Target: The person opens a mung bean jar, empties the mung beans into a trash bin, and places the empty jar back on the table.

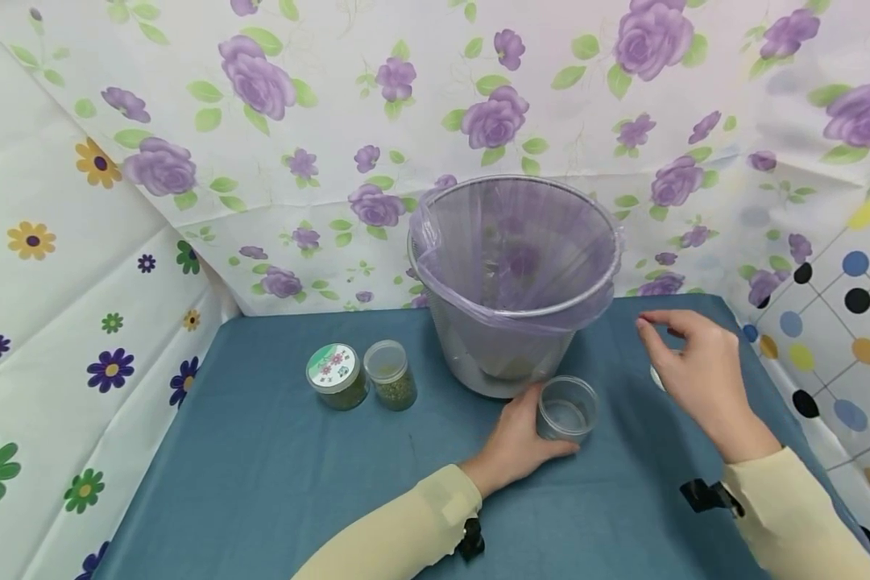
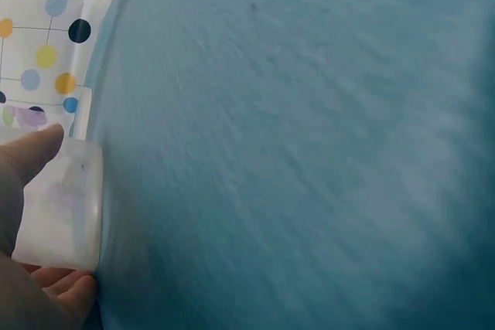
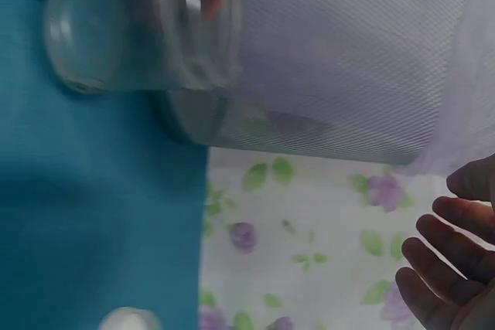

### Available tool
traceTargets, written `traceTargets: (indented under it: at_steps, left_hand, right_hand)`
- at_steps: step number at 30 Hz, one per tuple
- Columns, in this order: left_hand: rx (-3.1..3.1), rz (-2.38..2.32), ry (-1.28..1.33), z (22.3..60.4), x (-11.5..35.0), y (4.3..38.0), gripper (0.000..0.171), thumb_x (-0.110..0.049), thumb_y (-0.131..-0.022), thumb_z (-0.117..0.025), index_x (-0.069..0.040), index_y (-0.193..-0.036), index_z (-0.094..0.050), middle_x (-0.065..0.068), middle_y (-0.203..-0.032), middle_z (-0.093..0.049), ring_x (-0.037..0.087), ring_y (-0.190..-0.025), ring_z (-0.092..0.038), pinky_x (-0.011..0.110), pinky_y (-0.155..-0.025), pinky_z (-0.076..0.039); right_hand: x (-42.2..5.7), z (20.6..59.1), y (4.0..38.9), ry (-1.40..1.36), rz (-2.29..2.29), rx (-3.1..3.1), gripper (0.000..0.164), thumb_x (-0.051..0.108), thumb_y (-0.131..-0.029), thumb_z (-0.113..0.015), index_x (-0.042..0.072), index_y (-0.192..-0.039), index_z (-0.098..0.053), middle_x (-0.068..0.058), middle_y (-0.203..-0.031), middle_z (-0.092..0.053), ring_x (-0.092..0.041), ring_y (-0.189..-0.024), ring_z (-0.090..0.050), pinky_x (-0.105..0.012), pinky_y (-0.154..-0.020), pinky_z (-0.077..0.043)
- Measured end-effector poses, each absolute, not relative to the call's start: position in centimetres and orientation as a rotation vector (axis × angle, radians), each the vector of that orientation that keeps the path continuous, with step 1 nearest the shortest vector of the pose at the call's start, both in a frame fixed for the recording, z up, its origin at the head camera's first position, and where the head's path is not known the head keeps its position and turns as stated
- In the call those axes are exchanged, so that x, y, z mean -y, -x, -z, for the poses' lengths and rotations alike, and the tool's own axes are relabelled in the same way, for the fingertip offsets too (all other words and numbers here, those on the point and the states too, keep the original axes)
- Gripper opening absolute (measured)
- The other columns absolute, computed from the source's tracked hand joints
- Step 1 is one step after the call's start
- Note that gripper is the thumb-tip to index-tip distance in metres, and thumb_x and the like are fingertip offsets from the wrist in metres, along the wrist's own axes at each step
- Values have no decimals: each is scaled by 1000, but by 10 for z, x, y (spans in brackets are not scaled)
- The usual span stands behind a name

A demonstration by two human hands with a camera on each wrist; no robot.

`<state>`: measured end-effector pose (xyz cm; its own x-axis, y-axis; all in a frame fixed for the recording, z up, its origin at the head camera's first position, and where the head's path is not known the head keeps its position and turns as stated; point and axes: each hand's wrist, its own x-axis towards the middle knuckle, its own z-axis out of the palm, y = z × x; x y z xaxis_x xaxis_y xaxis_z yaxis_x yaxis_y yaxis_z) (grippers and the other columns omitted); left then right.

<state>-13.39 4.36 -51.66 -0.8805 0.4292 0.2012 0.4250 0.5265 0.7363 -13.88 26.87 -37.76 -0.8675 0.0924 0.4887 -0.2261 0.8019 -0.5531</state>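
My left hand (image 1: pixel 518 443) grips a clear open-topped jar (image 1: pixel 567 407) standing on the blue cloth, thumb in front and fingers behind. In the left wrist view the thumb and fingertips lie on the jar's wall (image 2: pixel 62 206). The right hand (image 1: pixel 699 370) hangs in the air right of the bin, fingers loosely bent. The right wrist view shows nothing between those fingers (image 3: pixel 445 256). A small white round thing (image 3: pixel 130 320) lies on the cloth below it, mostly hidden by the hand in the head view.
A mesh bin (image 1: pixel 500 346) with a purple plastic liner (image 1: pixel 602 302) stands behind the jar. To the left are two lidded jars of greenish bits, one with a flower-printed lid (image 1: pixel 333 365), the other with a clear lid (image 1: pixel 386 361). Patterned sheets (image 1: pixel 319 105) hang around the table.
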Motion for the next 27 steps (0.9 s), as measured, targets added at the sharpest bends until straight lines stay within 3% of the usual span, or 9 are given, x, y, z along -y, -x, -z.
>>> traceTargets:
  at_steps: [6,17,27]
  left_hand:
    - [-2774,-1284,-735,516,-54,136,88,-47,-68,-80,-20,-139,-36,0,-127,-54,13,-111,-57,25,-91,-49]
    - [-2801,-1278,-698,515,-66,140,85,-49,-66,-80,-24,-136,-38,-2,-125,-56,7,-109,-56,24,-90,-49]
    - [-2803,-1290,-643,509,-61,136,90,-47,-58,-86,-24,-133,-42,-3,-121,-59,7,-108,-58,24,-89,-50]
  right_hand:
    - [-274,408,119,-25,-837,2520,30,34,-92,-57,12,-106,-71,-11,-104,-68,-31,-98,-61,-54,-78,-49]
    - [-289,445,109,104,-811,2671,33,36,-92,-57,10,-108,-70,-17,-105,-68,-39,-96,-60,-57,-73,-48]
    - [-290,456,107,125,-795,2692,33,38,-92,-56,12,-106,-71,-15,-104,-69,-32,-91,-59,-52,-70,-48]
